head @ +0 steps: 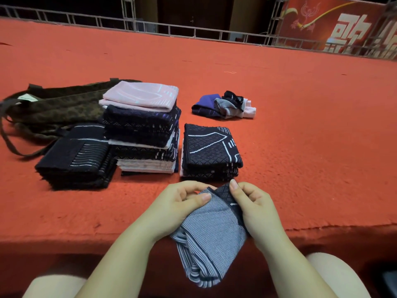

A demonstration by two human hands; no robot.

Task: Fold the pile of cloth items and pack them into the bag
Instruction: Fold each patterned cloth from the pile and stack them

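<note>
Left hand (180, 203): pinches the striped cloth (211, 231) at its top left corner.
Right hand (252, 206): pinches the top right corner — cloth hangs between both hands, over the counter (300, 130) edge.
Folded stacks (144, 130): just beyond the hands.
Unfolded pile (224, 106): farther back.
Bag (53, 106): far left — beside the stacks.

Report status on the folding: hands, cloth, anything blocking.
Left hand and right hand both pinch the striped cloth at the table edge. Three folded stacks done; unfolded pile waits. Bag unpacked. Nothing blocking.
</note>
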